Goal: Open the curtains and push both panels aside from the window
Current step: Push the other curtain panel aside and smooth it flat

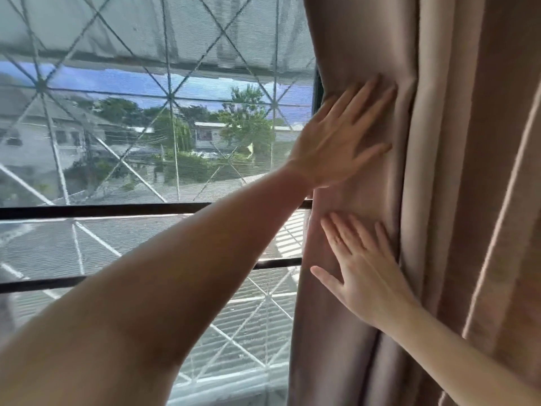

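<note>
A beige-pink curtain panel (439, 142) hangs bunched in folds along the right side of the window (146, 142). My left hand (336, 136) lies flat on the panel's inner edge at mid height, fingers spread and pointing right. My right hand (363, 273) presses flat on the same edge lower down, fingers spread and pointing up. Neither hand grips the fabric. The other curtain panel is out of view.
The window has a mesh screen and a white diamond-pattern grille, with dark horizontal bars (102, 210) across it. Houses, trees and a road show outside. More curtain folds (503, 200) fill the right edge of the view.
</note>
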`<state>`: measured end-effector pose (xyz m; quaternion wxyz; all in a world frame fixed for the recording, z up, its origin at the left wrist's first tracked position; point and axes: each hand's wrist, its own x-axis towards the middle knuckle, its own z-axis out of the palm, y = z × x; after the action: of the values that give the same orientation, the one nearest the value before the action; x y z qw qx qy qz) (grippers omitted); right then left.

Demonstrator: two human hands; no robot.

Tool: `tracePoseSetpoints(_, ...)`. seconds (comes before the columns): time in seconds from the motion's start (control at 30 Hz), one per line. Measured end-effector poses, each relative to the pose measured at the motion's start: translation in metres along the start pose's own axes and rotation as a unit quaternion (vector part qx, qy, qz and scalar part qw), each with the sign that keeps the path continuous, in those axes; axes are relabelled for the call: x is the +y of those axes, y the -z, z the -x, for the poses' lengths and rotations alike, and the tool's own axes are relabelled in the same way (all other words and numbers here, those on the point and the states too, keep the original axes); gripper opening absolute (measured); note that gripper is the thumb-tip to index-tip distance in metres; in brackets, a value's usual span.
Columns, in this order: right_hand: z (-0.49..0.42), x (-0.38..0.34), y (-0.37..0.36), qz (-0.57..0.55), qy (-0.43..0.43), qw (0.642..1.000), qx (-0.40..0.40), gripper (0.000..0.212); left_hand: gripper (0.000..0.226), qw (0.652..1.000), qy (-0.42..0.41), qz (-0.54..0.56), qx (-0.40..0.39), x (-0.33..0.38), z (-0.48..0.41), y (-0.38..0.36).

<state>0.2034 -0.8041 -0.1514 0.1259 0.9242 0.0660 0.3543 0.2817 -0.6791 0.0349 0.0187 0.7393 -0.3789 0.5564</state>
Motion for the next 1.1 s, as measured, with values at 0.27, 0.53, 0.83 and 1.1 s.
tracePoseSetpoints(0.27, 0.011, 0.047, -0.011, -0.004, 0.002, 1.0, 0.002, 0.089, 0.082, 0.999, -0.007, -0.027, -0.017, 0.037, -0.025, -0.01)
tracePoseSetpoints(0.53, 0.025, 0.09, -0.013, 0.012, -0.017, 1.0, 0.001, 0.089, 0.082, 0.999, -0.003, -0.006, -0.038, 0.072, -0.052, -0.032)
tracePoseSetpoints(0.83, 0.034, 0.143, -0.017, 0.038, -0.033, 0.999, -0.017, 0.094, 0.082, 0.999, 0.002, 0.044, -0.021, 0.102, -0.084, -0.067)
tracePoseSetpoints(1.1, 0.032, 0.177, -0.033, 0.045, -0.051, 0.998, 0.006, 0.089, 0.079, 0.998, 0.0, 0.055, 0.001, 0.121, -0.107, -0.094)
